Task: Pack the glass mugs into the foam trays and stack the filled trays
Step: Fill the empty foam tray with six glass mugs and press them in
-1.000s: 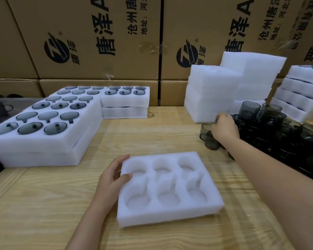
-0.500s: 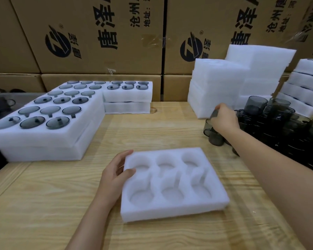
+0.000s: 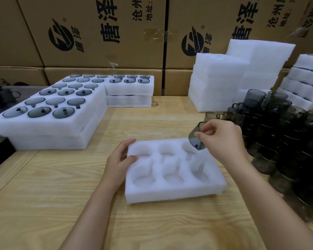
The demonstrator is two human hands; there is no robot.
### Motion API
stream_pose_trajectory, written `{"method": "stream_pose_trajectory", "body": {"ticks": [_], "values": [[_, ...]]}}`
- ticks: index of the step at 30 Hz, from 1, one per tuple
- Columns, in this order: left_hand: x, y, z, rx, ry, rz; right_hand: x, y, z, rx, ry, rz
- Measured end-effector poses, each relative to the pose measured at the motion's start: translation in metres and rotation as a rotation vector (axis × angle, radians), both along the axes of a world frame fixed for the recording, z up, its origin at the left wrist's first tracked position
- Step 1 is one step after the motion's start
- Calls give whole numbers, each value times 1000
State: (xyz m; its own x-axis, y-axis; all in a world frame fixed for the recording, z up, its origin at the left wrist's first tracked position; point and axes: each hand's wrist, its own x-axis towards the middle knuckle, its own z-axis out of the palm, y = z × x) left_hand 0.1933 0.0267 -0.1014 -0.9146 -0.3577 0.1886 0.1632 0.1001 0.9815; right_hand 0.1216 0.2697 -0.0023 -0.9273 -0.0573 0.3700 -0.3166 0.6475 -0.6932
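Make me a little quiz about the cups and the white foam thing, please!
1. True or false: the right hand holds a glass mug above the foam tray.
2. How many pockets does that tray have? A: four. B: six. C: nine.
3. Fill in: the left hand grips the tray's ____ edge.

Key: 1 true; 2 B; 3 left.

mug pile [image 3: 287,141] — cut off right; cartons [image 3: 98,33], above
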Motion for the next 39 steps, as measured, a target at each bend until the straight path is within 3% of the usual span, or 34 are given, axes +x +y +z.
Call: {"method": "stream_pose_trajectory", "body": {"ticks": [18, 23, 25, 27, 29, 33, 39], "values": [[-2, -1, 0, 14, 13, -16, -4, -26, -23, 439, -38, 33], [-2, -1, 0, 3, 12, -14, -18, -20, -16, 330, 230, -29], [-2, -1, 0, 10, 10, -15, -32, -24, -11, 354, 81, 149], [-1, -1, -1, 22, 4, -16, -42, -31, -17, 477, -176, 327], [-1, -2, -1, 29, 2, -18, -47, -35, -30, 622, -300, 397], [-1, -1, -2, 26, -4, -21, -51, -36, -50, 738, -298, 382], [-2, 0, -2, 4, -18, 5, -51, -37, -57, 714, -262, 341]]}}
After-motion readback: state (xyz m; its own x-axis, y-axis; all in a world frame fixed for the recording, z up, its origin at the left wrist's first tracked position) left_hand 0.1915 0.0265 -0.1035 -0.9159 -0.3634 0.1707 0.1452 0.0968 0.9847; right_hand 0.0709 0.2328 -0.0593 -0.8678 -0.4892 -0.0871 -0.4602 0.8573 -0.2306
